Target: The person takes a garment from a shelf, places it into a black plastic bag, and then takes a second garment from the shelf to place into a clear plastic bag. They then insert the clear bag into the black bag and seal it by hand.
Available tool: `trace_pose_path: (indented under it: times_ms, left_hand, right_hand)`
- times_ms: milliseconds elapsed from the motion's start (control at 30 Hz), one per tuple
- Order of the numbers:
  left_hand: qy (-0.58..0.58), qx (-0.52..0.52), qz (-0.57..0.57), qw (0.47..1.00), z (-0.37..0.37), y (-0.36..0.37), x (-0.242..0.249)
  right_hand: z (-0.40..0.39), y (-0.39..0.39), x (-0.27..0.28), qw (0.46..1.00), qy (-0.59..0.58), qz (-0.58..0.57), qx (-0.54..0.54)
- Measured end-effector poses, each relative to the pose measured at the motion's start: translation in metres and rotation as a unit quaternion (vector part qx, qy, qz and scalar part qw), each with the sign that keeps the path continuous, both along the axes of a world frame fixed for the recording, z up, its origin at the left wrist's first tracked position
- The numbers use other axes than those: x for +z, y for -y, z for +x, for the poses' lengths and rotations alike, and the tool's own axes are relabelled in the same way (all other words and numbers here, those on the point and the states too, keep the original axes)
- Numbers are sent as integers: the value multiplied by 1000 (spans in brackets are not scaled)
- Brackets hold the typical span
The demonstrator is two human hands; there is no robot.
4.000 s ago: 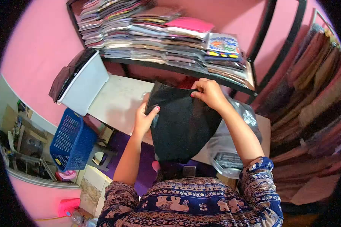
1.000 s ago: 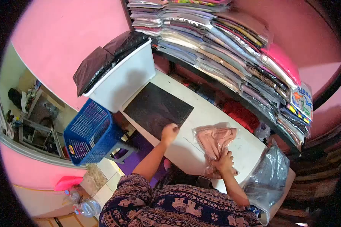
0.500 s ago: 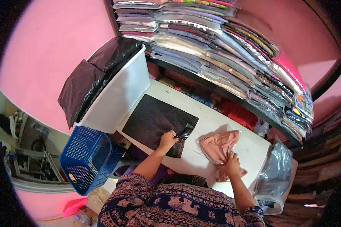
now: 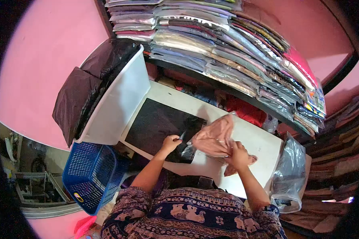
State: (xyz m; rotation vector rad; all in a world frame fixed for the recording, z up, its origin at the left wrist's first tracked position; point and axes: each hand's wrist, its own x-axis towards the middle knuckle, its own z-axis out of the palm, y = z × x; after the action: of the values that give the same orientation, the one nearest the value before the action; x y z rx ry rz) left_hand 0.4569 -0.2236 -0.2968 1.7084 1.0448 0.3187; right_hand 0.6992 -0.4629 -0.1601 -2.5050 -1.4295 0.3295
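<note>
A flat black plastic mailer bag (image 4: 155, 126) lies on the white table, its right-hand end near a pinkish-brown folded cloth in clear plastic (image 4: 214, 136). My left hand (image 4: 170, 144) is closed in a pinch at the bag's front edge, where a shiny bit of plastic lifts by the fingertips. In my right hand (image 4: 239, 155) the wrapped cloth is gripped at its bunched lower corner. The packet is raised and tilted, its left tip over the bag's right end. Part of it sticks out below the right hand.
A white bin (image 4: 121, 97) stuffed with black plastic bags stands at the table's left end. Below it sits a blue basket (image 4: 89, 175). Stacked clear-wrapped fabrics (image 4: 211, 44) fill the shelf behind. A clear plastic bag bundle (image 4: 289, 175) lies at the right end of the white table (image 4: 263, 151).
My right hand has lifted the wrapped cloth and carried it leftward to the black bag's right end. My left hand has shifted slightly left at the bag's edge.
</note>
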Motion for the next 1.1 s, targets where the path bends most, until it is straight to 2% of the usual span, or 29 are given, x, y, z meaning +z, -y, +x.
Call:
trace_pose_path:
  times_ms: [33,100,167,200,300,333,400,500,567,633,767,833,867,933,1100]
  left_hand:
    - [10,13,-30,999,-2,-1,10]
    - [29,46,16,998,-5,-2,23]
    - [85,54,26,995,-10,-9,29]
    - [110,84,-31,990,-10,-9,34]
    - [77,74,5,994,-14,-7,41]
    - [76,77,6,994,-14,-6,40]
    - [55,67,103,991,-13,-3,35]
    - [-8,99,75,992,-9,-7,22]
    - [-16,91,94,991,-6,-5,19]
    - [-53,47,173,982,-1,-2,36]
    - [-128,6,217,968,10,-3,59]
    - [-113,53,307,943,17,-5,56]
    - [-112,49,308,944,22,-8,54]
    - [16,91,167,981,29,-14,47]
    - [72,81,179,978,39,-18,49]
  right_hand:
    - [-7,-9,1,998,51,-29,32]
    - [-18,-22,4,995,67,-40,62]
    - [-24,-29,4,981,85,-39,168]
    - [-25,-33,-3,977,74,-40,196]
    - [-27,-37,-12,960,86,-45,262]
    - [-30,-41,-10,961,68,-56,261]
    - [-31,-47,-18,955,79,-56,281]
    - [-34,-54,-32,947,85,-51,307]
    - [-35,-53,-38,946,82,-45,311]
    - [-37,-54,-38,943,94,-53,316]
    - [-36,-51,-30,947,92,-30,306]
    - [-34,-50,-30,942,106,-31,318]
    - [-33,-50,-31,943,106,-31,314]
    - [-30,-51,-32,935,108,-74,331]
    - [-29,-57,-36,923,126,-91,353]
